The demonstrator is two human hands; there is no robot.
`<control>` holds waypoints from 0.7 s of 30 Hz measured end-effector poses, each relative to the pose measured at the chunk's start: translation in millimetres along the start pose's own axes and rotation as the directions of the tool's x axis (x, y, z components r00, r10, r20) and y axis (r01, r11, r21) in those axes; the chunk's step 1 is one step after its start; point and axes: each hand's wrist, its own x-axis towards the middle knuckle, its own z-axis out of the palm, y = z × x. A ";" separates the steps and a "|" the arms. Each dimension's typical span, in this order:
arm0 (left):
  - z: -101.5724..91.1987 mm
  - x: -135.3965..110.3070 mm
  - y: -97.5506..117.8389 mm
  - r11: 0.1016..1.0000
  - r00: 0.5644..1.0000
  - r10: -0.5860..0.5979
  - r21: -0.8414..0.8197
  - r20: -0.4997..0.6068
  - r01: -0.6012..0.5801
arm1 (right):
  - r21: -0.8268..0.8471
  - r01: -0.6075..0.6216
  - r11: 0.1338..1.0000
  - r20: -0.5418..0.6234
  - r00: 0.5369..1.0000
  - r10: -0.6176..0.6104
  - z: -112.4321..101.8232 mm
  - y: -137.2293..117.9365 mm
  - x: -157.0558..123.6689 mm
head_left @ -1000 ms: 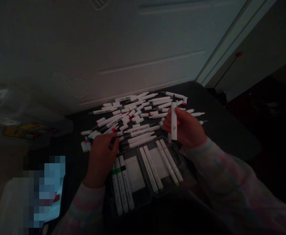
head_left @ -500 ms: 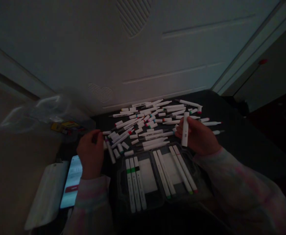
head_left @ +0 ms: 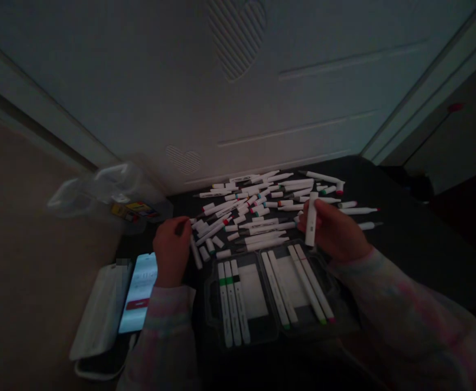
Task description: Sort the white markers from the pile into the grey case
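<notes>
The scene is very dark. My right hand (head_left: 336, 231) is closed round a white marker (head_left: 312, 218), held upright above a dark open case (head_left: 270, 326). The case's left tray holds three markers (head_left: 233, 304); several lie in its right tray (head_left: 299, 290). My left hand (head_left: 171, 250) rests at the left end of a pile of loose white markers (head_left: 258, 203) on the dark surface. Its fingers are curled, with a small dark thing at the fingertips that I cannot make out.
A lit phone (head_left: 138, 293) lies left of the case on a white object (head_left: 99, 315). A clear plastic box (head_left: 111, 195) with coloured contents stands at the left. A white panelled door (head_left: 238, 92) rises behind the pile. Bare floor spreads far left.
The view has tilted up and left, showing the phone and box more fully. My left hand has left the case's edge for the pile's left end. The right hand still holds the marker.
</notes>
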 end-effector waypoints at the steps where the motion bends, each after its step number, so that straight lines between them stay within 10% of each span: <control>1: -2.1 0.3 -1.7 1.000 1.000 0.002 0.007 0.008 -0.002 | 0.000 0.001 1.000 0.003 1.000 -0.001 -0.3 0.3 0.0; 10: -18.2 -5.3 -1.5 0.965 0.857 0.177 0.084 0.485 -0.248 | 0.012 -0.028 1.000 -0.005 1.000 0.028 -0.1 2.7 -0.4; 21: -13.0 -16.7 7.9 0.893 0.860 0.151 0.305 0.488 -0.331 | -0.016 -0.054 0.998 -0.068 0.996 0.053 2.7 2.2 -2.4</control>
